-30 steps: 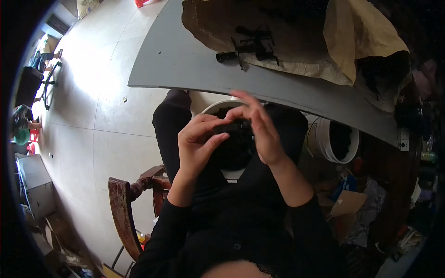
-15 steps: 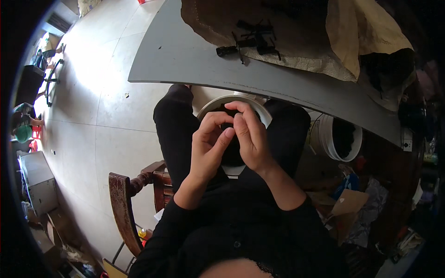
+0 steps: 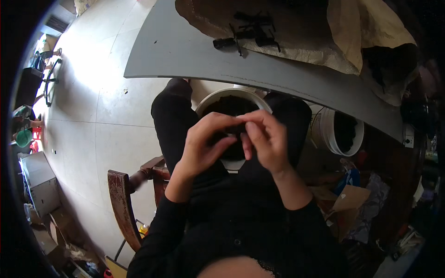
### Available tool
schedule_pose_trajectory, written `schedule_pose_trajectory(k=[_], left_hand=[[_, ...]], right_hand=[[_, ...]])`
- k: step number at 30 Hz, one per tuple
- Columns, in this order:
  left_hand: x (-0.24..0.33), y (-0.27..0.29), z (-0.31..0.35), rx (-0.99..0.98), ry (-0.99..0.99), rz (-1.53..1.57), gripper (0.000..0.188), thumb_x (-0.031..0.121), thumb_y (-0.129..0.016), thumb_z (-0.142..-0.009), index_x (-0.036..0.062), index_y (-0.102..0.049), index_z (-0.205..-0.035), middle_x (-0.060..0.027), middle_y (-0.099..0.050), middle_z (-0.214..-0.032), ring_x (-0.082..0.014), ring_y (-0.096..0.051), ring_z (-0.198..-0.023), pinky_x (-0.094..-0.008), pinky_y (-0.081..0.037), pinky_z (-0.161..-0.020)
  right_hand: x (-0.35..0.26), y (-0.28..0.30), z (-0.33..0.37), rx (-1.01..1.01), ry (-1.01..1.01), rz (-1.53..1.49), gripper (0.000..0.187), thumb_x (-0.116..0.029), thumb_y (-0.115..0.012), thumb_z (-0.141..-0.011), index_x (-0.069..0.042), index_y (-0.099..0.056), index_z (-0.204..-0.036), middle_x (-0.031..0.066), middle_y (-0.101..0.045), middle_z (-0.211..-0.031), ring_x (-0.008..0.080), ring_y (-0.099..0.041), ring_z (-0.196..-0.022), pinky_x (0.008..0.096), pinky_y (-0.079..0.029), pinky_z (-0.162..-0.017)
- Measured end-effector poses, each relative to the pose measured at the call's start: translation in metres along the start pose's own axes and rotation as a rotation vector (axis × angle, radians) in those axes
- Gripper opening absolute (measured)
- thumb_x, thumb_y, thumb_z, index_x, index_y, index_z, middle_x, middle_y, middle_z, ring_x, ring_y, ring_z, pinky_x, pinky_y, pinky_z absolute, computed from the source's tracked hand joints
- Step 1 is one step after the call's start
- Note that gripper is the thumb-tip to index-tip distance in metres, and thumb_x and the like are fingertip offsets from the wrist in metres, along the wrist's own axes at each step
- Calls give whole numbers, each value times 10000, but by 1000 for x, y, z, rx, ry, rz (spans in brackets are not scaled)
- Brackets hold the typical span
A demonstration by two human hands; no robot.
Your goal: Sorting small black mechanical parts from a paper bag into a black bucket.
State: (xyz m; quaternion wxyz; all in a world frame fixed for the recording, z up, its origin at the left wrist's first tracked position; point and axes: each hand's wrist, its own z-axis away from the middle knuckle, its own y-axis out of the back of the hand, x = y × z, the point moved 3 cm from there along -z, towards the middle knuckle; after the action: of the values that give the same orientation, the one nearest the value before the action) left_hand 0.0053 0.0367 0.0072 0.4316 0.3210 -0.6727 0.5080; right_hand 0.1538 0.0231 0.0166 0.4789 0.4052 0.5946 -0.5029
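My left hand (image 3: 201, 143) and my right hand (image 3: 268, 143) meet over a white bucket (image 3: 259, 99) that stands between my knees. Their fingertips come together in a pinch around something small and dark, mostly covered by the fingers and hard to separate from the dark contents below. The left thumb sits a little apart beneath its curled fingers. Dark pieces fill the bucket, too dim to tell apart. On the grey table ahead, several small black parts with thin prongs (image 3: 254, 33) lie in a pile at the edge of an opened brown sack (image 3: 306, 53).
The grey tabletop's edge (image 3: 185, 77) crosses just beyond the bucket. A second white bucket (image 3: 356, 143) with dark contents stands at the right under the table. A wooden chair part (image 3: 121, 204) is at my left. Cardboard (image 3: 351, 198) lies at the lower right, boxes (image 3: 44, 185) far left.
Both hands have come slightly lower and the wrists have spread apart, with the fingertips still together. The right index finger has dropped, and more of the bucket's inside shows.
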Motion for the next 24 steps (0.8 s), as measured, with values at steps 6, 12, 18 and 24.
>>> schedule_pose_trajectory(k=[6, 12, 18, 24], left_hand=[[14, 0, 2, -92, -497, -746, 315, 38, -740, -597, -18, -605, -876, -108, -633, -749, -232, -614, -613, -266, -492, -563], [11, -5, 4, -136, -470, -855, 323, 209, -793, -585, 9, -612, -761, -86, -618, -635, -174, -597, -515, -236, -439, -465], [21, 6, 1, -502, -336, -585, 261, 190, -757, -627, 27, -642, -796, -67, -568, -586, -203, -577, -506, -271, -432, -454], [14, 7, -3, -543, -318, -578, 281, 264, -742, -675, 17, -641, -766, -64, -595, -604, -189, -586, -513, -260, -435, -464]], right_hand=[[3, -4, -1, -226, -352, -758, 444, -386, -526, -878, 14, -483, -1066, 86, -564, -797, 97, -521, -509, 187, -402, -418], [11, -9, 5, -37, -228, -218, 338, -367, -563, -866, -48, -478, -939, -10, -512, -758, 5, -425, -541, 134, -304, -448], [-4, 2, 13, -641, -409, -151, 229, -211, -518, -899, -17, -523, -1019, 28, -543, -716, 61, -495, -565, 208, -399, -511], [-16, 1, 5, -682, -273, 382, 243, -227, -548, -869, 16, -548, -860, 101, -533, -647, 140, -511, -564, 305, -400, -522]])
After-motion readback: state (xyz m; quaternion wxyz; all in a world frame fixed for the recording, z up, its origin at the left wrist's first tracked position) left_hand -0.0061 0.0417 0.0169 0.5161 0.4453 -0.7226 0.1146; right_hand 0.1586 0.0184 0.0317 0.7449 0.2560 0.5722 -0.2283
